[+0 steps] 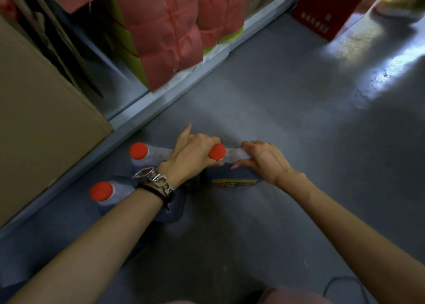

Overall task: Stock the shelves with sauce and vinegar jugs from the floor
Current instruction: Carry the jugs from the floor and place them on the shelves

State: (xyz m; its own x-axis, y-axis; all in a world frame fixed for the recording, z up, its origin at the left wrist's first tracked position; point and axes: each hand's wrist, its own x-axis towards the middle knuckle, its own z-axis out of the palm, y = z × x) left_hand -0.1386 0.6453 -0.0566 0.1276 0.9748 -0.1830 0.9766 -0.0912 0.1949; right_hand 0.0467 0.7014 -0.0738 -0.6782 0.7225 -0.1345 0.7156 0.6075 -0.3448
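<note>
Left hand, right, seemingly round jug

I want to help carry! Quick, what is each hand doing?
Left hand: grips the jug near its red cap.
Right hand: grips the same jug's handle.

A brown cardboard box stands left of pink wrapped bundles; a red carton sits well beyond them.

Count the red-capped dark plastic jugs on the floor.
3. The held jug, gripped by left hand and right hand; farther jug left of it; nearer jug beside the left wrist. Others may be hidden.
</note>
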